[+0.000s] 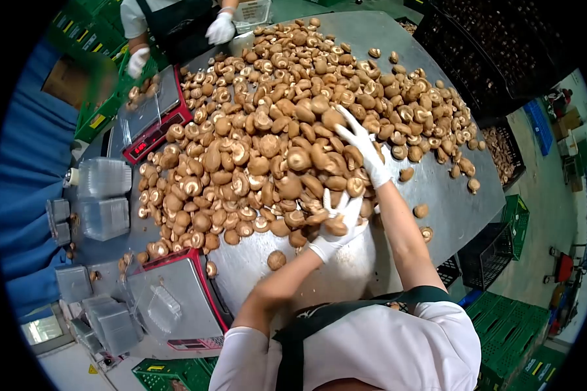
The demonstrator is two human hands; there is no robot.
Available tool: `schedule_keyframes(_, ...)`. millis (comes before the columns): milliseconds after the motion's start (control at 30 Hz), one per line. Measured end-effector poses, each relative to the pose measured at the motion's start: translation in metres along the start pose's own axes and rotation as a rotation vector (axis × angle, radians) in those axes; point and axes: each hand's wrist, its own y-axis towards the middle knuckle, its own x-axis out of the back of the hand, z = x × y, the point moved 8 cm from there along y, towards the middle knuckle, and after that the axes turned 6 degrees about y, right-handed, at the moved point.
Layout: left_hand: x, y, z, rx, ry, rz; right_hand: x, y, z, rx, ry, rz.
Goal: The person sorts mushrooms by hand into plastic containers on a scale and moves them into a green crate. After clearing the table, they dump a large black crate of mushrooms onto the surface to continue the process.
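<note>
Brown shiitake mushrooms [267, 146] lie in a large heap on the metal table [443, 225]. At the near edge of the heap is my left hand [339, 228], in a white glove, with a shiitake mushroom [336, 226] resting in its palm and the fingers curving up around it. Farther up on the right side, my white-gloved right hand [365, 148] lies against the heap. Its fingers are stretched out and apart, touching mushrooms, with none gripped that I can see.
Two red-edged scales [153, 130] [176, 300] stand on the left, the nearer with a clear plastic tray [163, 309] on it. More clear trays [104, 218] are stacked alongside. Across the table a co-worker's gloved hands [221, 29] show. Green crates [509, 332] stand at lower right.
</note>
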Motion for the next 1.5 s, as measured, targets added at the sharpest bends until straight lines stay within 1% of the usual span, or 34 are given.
schedule_keyframes(67, 0.026, -0.004, 0.002, -0.009, 0.072, 0.029, -0.018, 0.005, 0.012, 0.193, -0.403, -0.031)
schedule_keyframes(133, 0.035, -0.015, 0.004, -0.082, 0.072, 0.007, -0.033, -0.002, 0.028, 0.222, -0.648, -0.078)
schedule_keyframes(167, 0.043, -0.019, 0.007, -0.105, 0.025, -0.016, -0.041, -0.003, 0.028, 0.229, -0.719, -0.033)
schedule_keyframes(200, 0.053, -0.022, 0.013, -0.129, -0.021, -0.043, -0.043, -0.003, 0.028, 0.213, -0.727, -0.008)
schedule_keyframes(267, 0.068, -0.029, 0.039, -0.099, -0.094, -0.07, -0.037, 0.002, 0.02, 0.153, -0.578, 0.02)
schedule_keyframes(300, 0.084, -0.035, 0.051, -0.062, 0.004, -0.158, -0.033, -0.006, 0.031, 0.1, -0.434, 0.002)
schedule_keyframes(333, 0.102, -0.042, 0.063, -0.026, 0.104, -0.249, -0.027, -0.01, 0.028, 0.111, -0.359, -0.036)
schedule_keyframes(433, 0.12, -0.065, 0.107, 0.138, 0.189, -0.241, -0.004, -0.035, 0.034, 0.155, -0.253, -0.28)
schedule_keyframes(467, 0.123, -0.069, 0.115, 0.188, 0.212, -0.222, 0.0, -0.043, 0.03, 0.144, -0.202, -0.319)
schedule_keyframes(533, 0.113, -0.075, 0.126, 0.258, 0.186, -0.145, -0.009, -0.069, 0.029, 0.105, -0.34, -0.28)
schedule_keyframes(600, 0.098, -0.079, 0.126, 0.302, 0.107, -0.087, -0.042, -0.099, 0.031, 0.145, -0.778, -0.174)
schedule_keyframes(633, 0.079, -0.084, 0.126, 0.33, 0.061, -0.001, -0.055, -0.115, 0.035, 0.169, -0.739, -0.149)
schedule_keyframes(667, 0.076, -0.088, 0.118, 0.315, 0.129, 0.01, -0.065, -0.13, 0.041, 0.191, -0.699, -0.124)
schedule_keyframes(733, 0.074, -0.097, 0.108, 0.286, 0.115, 0.008, -0.081, -0.157, 0.044, 0.286, -0.755, -0.042)
schedule_keyframes(767, 0.079, -0.102, 0.101, 0.251, 0.062, -0.018, -0.083, -0.17, 0.044, 0.216, -0.675, -0.012)
schedule_keyframes(800, 0.08, -0.111, 0.092, 0.233, 0.173, 0.036, -0.085, -0.183, 0.044, 0.149, -0.596, 0.017)
schedule_keyframes(833, 0.078, -0.122, 0.084, 0.248, 0.16, 0.066, -0.087, -0.195, 0.046, 0.212, -0.709, 0.021)
schedule_keyframes(867, 0.076, -0.134, 0.077, 0.264, 0.149, 0.096, -0.09, -0.207, 0.043, 0.173, -0.682, 0.059)
schedule_keyframes(900, 0.074, -0.149, 0.07, 0.234, 0.126, 0.061, -0.094, -0.218, 0.042, 0.225, -0.722, 0.079)
schedule_keyframes(933, 0.065, -0.165, 0.062, 0.229, 0.118, 0.125, -0.098, -0.23, 0.043, 0.277, -0.761, 0.096)
schedule_keyframes(967, 0.065, -0.18, 0.051, 0.248, 0.132, 0.151, -0.102, -0.24, 0.047, 0.221, -0.697, 0.106)
schedule_keyframes(1000, 0.065, -0.194, 0.04, 0.266, 0.145, 0.177, -0.105, -0.251, 0.05, 0.264, -0.642, 0.075)
schedule_keyframes(1067, 0.071, -0.219, 0.027, 0.331, 0.104, 0.154, -0.109, -0.275, 0.048, 0.24, -0.618, 0.066)
schedule_keyframes(1100, 0.067, -0.233, 0.022, 0.319, 0.142, 0.189, -0.115, -0.288, 0.047, 0.304, -0.64, 0.118)
schedule_keyframes(1133, 0.062, -0.246, 0.015, 0.271, 0.196, 0.207, -0.12, -0.299, 0.048, 0.257, -0.671, 0.174)
schedule_keyframes(1200, 0.059, -0.276, 0.016, 0.236, 0.15, 0.102, -0.134, -0.324, 0.051, 0.337, -0.763, 0.277)
schedule_keyframes(1233, 0.063, -0.281, 0.018, 0.264, 0.148, 0.08, -0.146, -0.332, 0.055, 0.401, -0.813, 0.441)
schedule_keyframes(1267, 0.066, -0.287, 0.021, 0.293, 0.145, 0.059, -0.152, -0.341, 0.056, 0.5, -0.793, 0.486)
schedule_keyframes(1300, 0.072, -0.291, 0.019, 0.227, 0.163, 0.019, -0.157, -0.349, 0.054, 0.545, -0.751, 0.578)
schedule_keyframes(1333, 0.075, -0.295, 0.02, 0.226, 0.163, 0.023, -0.161, -0.357, 0.049, 0.591, -0.707, 0.668)
schedule_keyframes(1367, 0.077, -0.299, 0.019, 0.192, 0.126, 0.02, -0.166, -0.363, 0.044, 0.728, -0.689, 0.688)
schedule_keyframes(1400, 0.079, -0.303, 0.017, 0.158, 0.09, 0.015, -0.166, -0.373, 0.038, 0.954, -0.805, 0.729)
schedule_keyframes(1467, 0.091, -0.307, 0.015, 0.151, 0.101, 0.017, -0.17, -0.367, 0.049, 0.82, -0.636, 0.767)
schedule_keyframes(1500, 0.099, -0.31, 0.015, 0.19, 0.123, 0.009, -0.169, -0.363, 0.055, 0.824, -0.631, 0.771)
